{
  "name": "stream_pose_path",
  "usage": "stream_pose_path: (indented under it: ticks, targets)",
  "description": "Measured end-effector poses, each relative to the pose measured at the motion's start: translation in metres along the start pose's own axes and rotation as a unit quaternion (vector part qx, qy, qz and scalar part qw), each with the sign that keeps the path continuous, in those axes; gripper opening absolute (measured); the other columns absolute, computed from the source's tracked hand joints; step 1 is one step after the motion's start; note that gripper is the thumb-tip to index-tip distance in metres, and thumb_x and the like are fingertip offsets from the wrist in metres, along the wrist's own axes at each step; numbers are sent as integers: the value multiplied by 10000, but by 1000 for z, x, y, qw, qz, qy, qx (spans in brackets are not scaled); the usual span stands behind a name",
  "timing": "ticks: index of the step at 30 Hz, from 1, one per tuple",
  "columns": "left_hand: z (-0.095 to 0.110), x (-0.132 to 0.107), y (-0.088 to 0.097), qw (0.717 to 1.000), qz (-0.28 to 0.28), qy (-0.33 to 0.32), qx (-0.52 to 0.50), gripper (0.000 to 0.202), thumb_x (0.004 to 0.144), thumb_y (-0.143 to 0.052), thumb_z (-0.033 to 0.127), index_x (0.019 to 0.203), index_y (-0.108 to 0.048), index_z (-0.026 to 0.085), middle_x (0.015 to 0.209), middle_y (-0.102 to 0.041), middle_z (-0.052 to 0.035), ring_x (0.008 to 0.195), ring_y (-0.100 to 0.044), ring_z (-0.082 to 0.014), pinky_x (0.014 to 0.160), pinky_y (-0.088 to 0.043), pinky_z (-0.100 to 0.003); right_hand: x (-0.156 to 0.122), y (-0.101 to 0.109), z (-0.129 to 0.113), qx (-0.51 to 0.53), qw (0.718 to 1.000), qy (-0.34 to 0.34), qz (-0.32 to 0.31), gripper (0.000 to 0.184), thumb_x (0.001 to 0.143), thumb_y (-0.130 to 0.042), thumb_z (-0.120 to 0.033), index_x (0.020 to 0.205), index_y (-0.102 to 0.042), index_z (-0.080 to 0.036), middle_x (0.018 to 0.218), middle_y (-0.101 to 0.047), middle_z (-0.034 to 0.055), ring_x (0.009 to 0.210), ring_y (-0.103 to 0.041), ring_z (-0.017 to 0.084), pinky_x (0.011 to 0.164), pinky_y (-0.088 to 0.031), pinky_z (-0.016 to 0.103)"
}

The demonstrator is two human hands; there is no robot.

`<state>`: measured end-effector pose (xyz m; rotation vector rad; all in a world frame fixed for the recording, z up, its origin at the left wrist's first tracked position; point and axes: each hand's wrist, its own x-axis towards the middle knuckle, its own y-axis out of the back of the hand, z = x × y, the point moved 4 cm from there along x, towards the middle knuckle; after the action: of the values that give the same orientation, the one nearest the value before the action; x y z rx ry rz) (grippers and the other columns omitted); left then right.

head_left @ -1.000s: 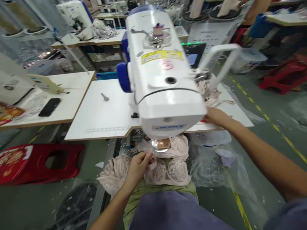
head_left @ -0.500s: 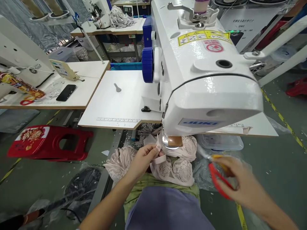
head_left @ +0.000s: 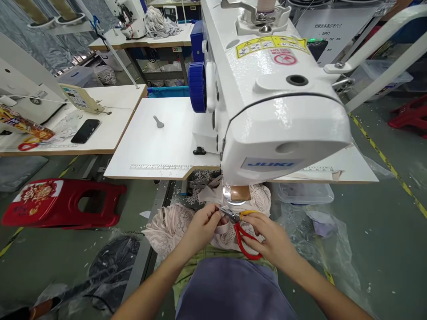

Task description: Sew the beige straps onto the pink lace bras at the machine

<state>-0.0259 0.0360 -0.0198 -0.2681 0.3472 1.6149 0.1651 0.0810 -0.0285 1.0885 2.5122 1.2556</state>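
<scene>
A pale pink lace garment [head_left: 170,224] lies bunched in my lap under the head of a white sewing machine [head_left: 267,98]. My left hand [head_left: 200,229] pinches a strap of that garment just below the needle area. My right hand [head_left: 270,240] grips red-handled scissors [head_left: 242,231], whose blades point left and meet the strap at my left fingertips. Both hands sit close together below the machine's front end.
The white sewing table [head_left: 156,146] stretches to the left with a small grey tool [head_left: 158,121] on it. A neighbouring table [head_left: 110,133] holds a black phone [head_left: 85,130] and red scissors [head_left: 28,144]. A red plastic stool [head_left: 63,202] lies on the floor at left. Plastic bags [head_left: 320,226] lie on the right.
My right hand left the tabletop, came down holding the red scissors and moved left to the strap. My left hand kept its pinch on the strap.
</scene>
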Motion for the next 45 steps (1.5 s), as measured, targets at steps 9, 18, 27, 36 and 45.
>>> stream_pose_path:
  ticks: [9,18,27,36,45]
  targets:
    - [-8,1,11,999,2,-18,-34,355,933,-484,505,765,-527,195,683,-494,38,619,-424,-110,599,-353,-238,-24,6,4,86,995,-26,41,369,800,-574,-143,1149,-566,-261,1018,-666,63,646,-621,127,558,-540,238]
    - [-3,2,10,999,-30,16,-17,370,888,-539,544,800,-593,189,705,-606,1,571,-457,-106,523,-340,-224,-5,-15,3,99,993,-57,2,420,758,-624,-178,1170,-588,-244,1105,-669,93,803,-652,178,624,-549,275]
    - [-4,6,18,1000,-12,18,-9,339,896,-543,479,732,-597,187,702,-634,-16,590,-507,-117,560,-396,-232,1,-6,8,104,990,-93,-31,308,854,-577,-224,1143,-682,-239,1063,-739,78,958,-711,214,797,-591,321]
    - [6,3,30,975,107,-83,177,212,870,-514,337,872,-674,197,668,-662,-24,609,-594,-170,569,-430,-259,-5,63,67,-10,981,-192,-26,308,828,-621,-420,1078,-707,-262,873,-751,54,598,-660,204,500,-518,309]
    - [13,15,49,967,-34,-53,246,329,935,-470,331,1200,-627,215,1058,-748,-94,887,-705,-220,696,-519,-283,80,118,108,-139,966,-158,152,186,845,-520,-310,860,-661,-191,822,-693,128,911,-667,310,804,-533,444]
